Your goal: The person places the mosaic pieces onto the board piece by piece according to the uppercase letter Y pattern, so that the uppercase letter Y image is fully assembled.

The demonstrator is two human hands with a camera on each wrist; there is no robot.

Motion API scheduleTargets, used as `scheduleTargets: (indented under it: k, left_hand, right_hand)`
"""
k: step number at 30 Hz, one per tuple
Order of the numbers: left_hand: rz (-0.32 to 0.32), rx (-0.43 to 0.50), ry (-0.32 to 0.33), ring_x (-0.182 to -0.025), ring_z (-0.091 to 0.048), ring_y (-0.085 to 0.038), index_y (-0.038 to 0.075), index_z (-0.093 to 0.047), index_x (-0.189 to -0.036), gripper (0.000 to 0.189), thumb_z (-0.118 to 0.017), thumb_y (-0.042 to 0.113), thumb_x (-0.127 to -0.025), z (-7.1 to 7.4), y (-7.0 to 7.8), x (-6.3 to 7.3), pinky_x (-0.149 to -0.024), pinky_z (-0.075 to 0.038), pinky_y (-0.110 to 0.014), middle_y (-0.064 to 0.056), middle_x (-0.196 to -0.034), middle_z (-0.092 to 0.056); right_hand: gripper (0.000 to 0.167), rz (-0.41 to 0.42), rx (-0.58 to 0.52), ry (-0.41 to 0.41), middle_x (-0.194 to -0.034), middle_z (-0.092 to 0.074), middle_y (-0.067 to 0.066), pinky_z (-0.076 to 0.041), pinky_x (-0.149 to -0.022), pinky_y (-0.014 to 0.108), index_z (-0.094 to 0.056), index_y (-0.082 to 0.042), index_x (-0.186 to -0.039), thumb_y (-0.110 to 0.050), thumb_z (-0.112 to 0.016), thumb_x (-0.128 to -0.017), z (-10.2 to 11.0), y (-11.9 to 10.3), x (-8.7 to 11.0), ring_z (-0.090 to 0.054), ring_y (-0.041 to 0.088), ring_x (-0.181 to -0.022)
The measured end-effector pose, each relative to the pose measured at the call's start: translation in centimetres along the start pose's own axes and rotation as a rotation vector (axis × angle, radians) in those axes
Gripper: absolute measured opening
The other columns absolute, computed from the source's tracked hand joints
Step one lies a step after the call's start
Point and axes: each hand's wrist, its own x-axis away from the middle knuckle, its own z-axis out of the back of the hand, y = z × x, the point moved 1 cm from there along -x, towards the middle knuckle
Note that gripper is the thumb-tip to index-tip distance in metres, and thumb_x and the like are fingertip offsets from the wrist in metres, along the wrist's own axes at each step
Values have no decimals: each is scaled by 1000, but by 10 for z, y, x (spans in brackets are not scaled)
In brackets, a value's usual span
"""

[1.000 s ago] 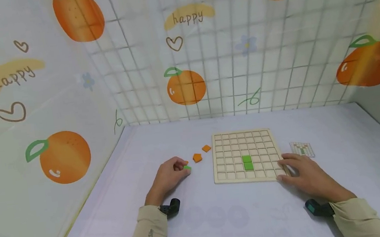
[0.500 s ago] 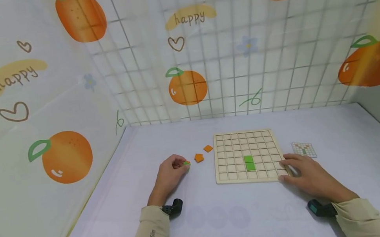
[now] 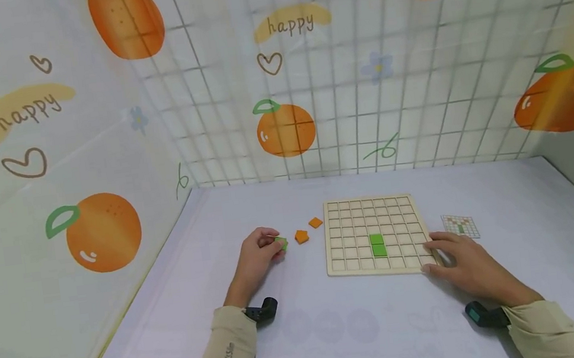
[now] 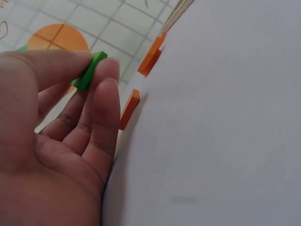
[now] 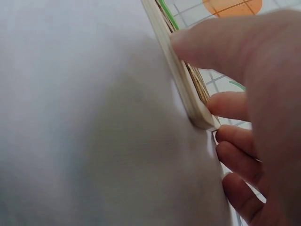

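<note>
My left hand pinches a small green square tile between thumb and fingertips. In the left wrist view the tile is seen edge-on, raised in front of the wall. My right hand holds the front right corner of a wooden grid board, thumb on the front rim and index finger at the right side. Two green tiles lie one behind the other in the board's cells. Between left hand and board are an orange piece and another orange piece. A nearer orange piece shows beside my left fingers.
A small printed pattern card lies right of the board, just beyond my right hand. The pale tabletop meets a printed back wall and side walls.
My left hand has lifted slightly with the green tile, turning it so more of its face shows. The right hand stays on the board's corner. The view shifts a little.
</note>
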Motion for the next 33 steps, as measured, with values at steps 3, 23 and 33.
scheduleTargets:
  k: [3,23,33]
  left_hand:
    - [10,22,-8,-87,-71,-25,1,-65,-117,26,-71,13,-94,-3,1,1,-76,-57,-30,-14,-105,-65]
    - [78,142,-92,-101,-69,-25,3,-64,-130,38,-69,1,-92,-20,6,2,-88,-55,-32,-17,-123,-57]
    - [105,102,-151,-101,-69,-22,2,-67,-126,37,-72,0,-90,-41,8,0,-88,-55,-32,-16,-118,-62]
  right_hand:
    - [60,5,3,1,-143,-49,25,-31,-101,68,-65,-1,-130,-42,-76,-88,1,1,1,-40,51,-131]
    - [61,11,-7,0,-143,-48,25,-31,-101,69,-64,0,-131,-45,-73,-90,3,1,0,-39,51,-131]
    - [58,29,-14,26,-142,-50,24,-32,-101,68,-65,-1,-129,-42,-75,-89,2,2,2,-41,50,-130]
